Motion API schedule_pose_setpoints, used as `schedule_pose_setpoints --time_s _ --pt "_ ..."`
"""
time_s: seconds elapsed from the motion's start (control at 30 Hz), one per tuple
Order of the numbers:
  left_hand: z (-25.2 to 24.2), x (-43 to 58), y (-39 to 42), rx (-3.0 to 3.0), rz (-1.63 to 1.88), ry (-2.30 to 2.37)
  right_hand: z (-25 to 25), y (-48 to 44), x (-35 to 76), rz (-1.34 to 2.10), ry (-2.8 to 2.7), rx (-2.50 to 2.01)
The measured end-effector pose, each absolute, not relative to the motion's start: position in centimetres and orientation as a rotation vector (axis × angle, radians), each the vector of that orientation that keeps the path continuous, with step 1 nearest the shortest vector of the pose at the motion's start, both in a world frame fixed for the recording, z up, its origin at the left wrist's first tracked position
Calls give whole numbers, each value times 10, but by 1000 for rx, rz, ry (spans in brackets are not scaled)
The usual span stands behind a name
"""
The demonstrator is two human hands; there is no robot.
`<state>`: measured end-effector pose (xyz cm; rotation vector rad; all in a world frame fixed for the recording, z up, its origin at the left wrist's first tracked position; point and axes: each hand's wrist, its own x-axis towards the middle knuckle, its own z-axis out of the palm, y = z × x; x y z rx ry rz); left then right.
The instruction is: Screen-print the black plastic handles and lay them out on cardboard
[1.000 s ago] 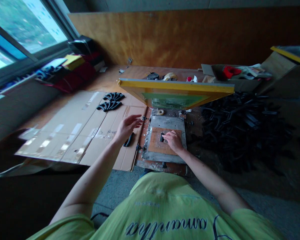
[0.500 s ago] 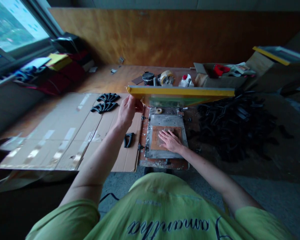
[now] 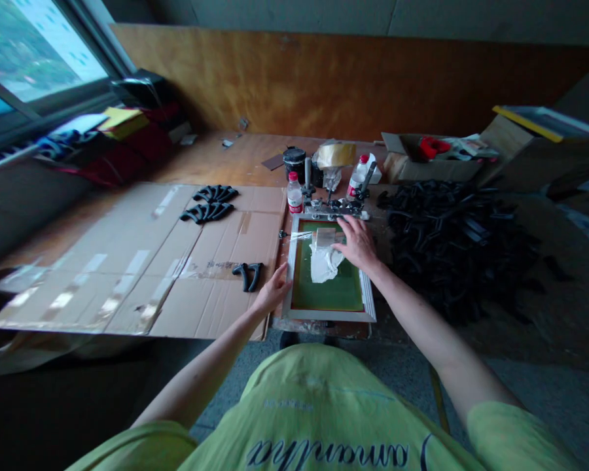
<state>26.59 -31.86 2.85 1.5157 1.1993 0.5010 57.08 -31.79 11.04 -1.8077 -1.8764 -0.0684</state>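
Observation:
A screen-printing frame (image 3: 368, 302) with a metal border and green mesh lies flat before me. White ink (image 3: 324, 265) is smeared on its mesh, with a pale block-like squeegee (image 3: 326, 237) at the ink's upper edge. My left hand (image 3: 276, 288) is at the frame's left side, fingers stretched out along the border. Over the upper right of the frame is my right hand (image 3: 357, 243), fingers apart, thumb close to the squeegee; I cannot tell whether it touches. Left of the frame, two black curved handle-like pieces (image 3: 248, 276) rest on the cardboard (image 3: 211, 288).
More black pieces (image 3: 209, 204) sit in rows on the cardboard. A large black heap (image 3: 461, 242) is at the right. Behind the frame stand hinge clamps (image 3: 331, 208), bottles (image 3: 294, 195), a dark jar (image 3: 294, 162) and a tape roll (image 3: 336, 156). An open carton (image 3: 432, 163) is farther back.
The raised screen frame has come down flat, covering the board beneath. My left hand has moved down along its left side. My right hand has left the board and is now near the squeegee.

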Motion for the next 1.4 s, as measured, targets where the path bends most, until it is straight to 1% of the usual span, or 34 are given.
schedule_pose_setpoints --time_s 0.1,0.23,0.37,0.5,0.6,0.73,0.83,0.93,1.07,1.17,1.23,1.3,1.4 --pt "19 266 -314 1585 459 1228 109 -301 542 13 -2087 -1881" --pt "17 266 -311 1609 425 1233 92 -312 532 93 -2244 -1937" --pt "15 266 -311 1586 427 1231 84 -346 539 95 -2433 -1675" --pt "16 265 -311 1595 405 1225 91 -360 555 246 -2584 -1373" --pt "17 265 -311 1613 412 1235 96 -353 557 274 -2529 -1437" --pt "15 264 -310 1584 436 1217 85 -357 546 97 -2356 -1603" --pt "13 264 -310 1546 448 1200 77 -372 543 149 -2412 -1518" --pt "18 264 -311 1522 448 1194 85 -368 546 226 -2432 -1497" --pt "45 263 -312 1420 456 1118 113 -324 545 187 -2165 -1700" --pt "78 264 -311 1316 505 1061 136 -292 563 126 -1981 -1773" --pt "104 268 -308 1283 573 1057 144 -283 593 100 -1813 -1772" --pt "130 275 -302 1282 695 1045 140 -285 630 116 -1570 -1809" --pt "165 292 -285 1337 931 958 108 -305 662 203 -1284 -1979"
